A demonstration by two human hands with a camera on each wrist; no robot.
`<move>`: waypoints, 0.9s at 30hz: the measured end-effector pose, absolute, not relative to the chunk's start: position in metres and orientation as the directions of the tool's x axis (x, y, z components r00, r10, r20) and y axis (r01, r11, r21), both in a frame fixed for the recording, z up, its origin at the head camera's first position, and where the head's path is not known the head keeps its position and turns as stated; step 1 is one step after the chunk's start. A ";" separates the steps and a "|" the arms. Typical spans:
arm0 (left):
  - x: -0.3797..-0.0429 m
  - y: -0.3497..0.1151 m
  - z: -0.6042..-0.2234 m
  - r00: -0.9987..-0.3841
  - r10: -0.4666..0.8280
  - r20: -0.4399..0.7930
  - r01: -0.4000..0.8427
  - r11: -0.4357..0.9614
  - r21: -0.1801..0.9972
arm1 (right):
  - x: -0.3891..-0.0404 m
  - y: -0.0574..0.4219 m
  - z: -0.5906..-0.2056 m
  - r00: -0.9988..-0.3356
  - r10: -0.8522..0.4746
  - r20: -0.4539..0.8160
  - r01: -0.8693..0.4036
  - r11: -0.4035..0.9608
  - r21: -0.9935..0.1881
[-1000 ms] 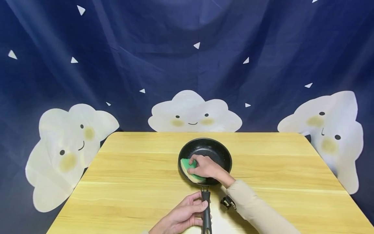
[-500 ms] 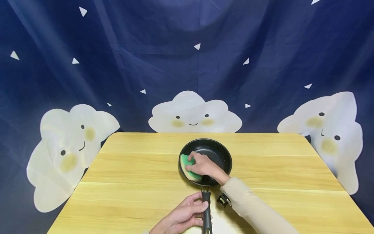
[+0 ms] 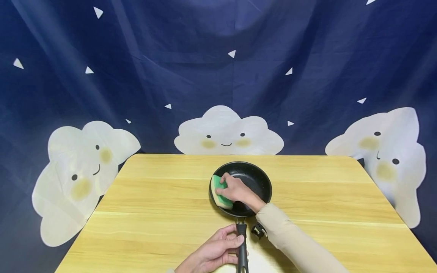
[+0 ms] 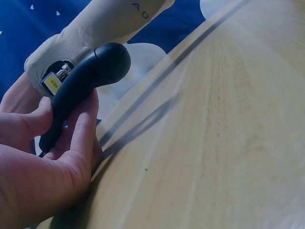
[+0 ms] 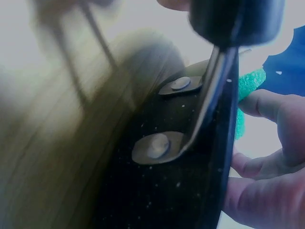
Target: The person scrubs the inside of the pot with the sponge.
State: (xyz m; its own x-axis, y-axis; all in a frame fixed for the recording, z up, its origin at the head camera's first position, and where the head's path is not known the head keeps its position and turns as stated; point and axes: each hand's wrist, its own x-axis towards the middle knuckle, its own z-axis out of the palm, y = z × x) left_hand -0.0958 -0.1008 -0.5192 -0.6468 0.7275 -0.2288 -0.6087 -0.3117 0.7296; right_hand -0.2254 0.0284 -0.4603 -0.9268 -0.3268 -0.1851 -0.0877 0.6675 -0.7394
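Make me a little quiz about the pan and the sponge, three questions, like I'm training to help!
1. Which hand grips the handle of the black pan?

2. Which colour shows beside the green on the sponge?
A) pink
B) cream
C) purple

3. True or false: the sponge is outside the pan.

Key:
1. The left hand.
2. B.
3. False: the right hand holds it inside the pan.

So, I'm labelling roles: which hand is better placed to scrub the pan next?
Probably the right hand: it holds the scouring sponge inside the frying pan; the left hand grips the handle.
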 end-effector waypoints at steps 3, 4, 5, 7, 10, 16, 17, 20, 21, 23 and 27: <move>-0.096 -0.101 -0.519 -0.645 0.729 -0.230 -0.612 -0.312 0.727 | -0.228 0.028 -0.462 -0.929 -0.317 -0.192 -0.070 0.658 -0.750; -0.096 -0.101 -0.519 -0.644 0.730 -0.230 -0.612 -0.311 0.727 | -0.228 0.027 -0.462 -0.930 -0.312 -0.192 -0.065 0.656 -0.752; -0.096 -0.101 -0.519 -0.643 0.730 -0.230 -0.613 -0.310 0.727 | -0.229 0.027 -0.463 -0.932 -0.308 -0.193 -0.059 0.653 -0.755; -0.096 -0.101 -0.519 -0.644 0.730 -0.227 -0.609 -0.310 0.730 | -0.230 0.027 -0.464 -0.934 -0.298 -0.196 -0.047 0.647 -0.761; -0.096 -0.101 -0.520 -0.644 0.730 -0.228 -0.607 -0.307 0.733 | -0.232 0.026 -0.464 -0.937 -0.289 -0.195 -0.036 0.636 -0.771; -0.096 -0.100 -0.520 -0.648 0.726 -0.232 -0.607 -0.308 0.732 | -0.234 0.024 -0.463 -0.940 -0.281 -0.196 -0.019 0.615 -0.788; -0.096 -0.100 -0.520 -0.649 0.725 -0.232 -0.607 -0.309 0.732 | -0.235 0.024 -0.463 -0.940 -0.279 -0.196 -0.016 0.611 -0.791; -0.096 -0.100 -0.520 -0.651 0.722 -0.233 -0.606 -0.310 0.732 | -0.237 0.024 -0.463 -0.942 -0.274 -0.193 -0.016 0.612 -0.791; -0.096 -0.100 -0.520 -0.653 0.721 -0.232 -0.604 -0.311 0.734 | -0.237 0.023 -0.463 -0.944 -0.272 -0.189 -0.019 0.616 -0.788; -0.096 -0.100 -0.520 -0.654 0.720 -0.231 -0.603 -0.313 0.734 | -0.238 0.023 -0.464 -0.947 -0.267 -0.178 -0.030 0.627 -0.778; -0.097 -0.100 -0.521 -0.649 0.728 -0.221 -0.605 -0.319 0.730 | -0.240 0.022 -0.465 -0.956 -0.257 -0.145 -0.062 0.656 -0.753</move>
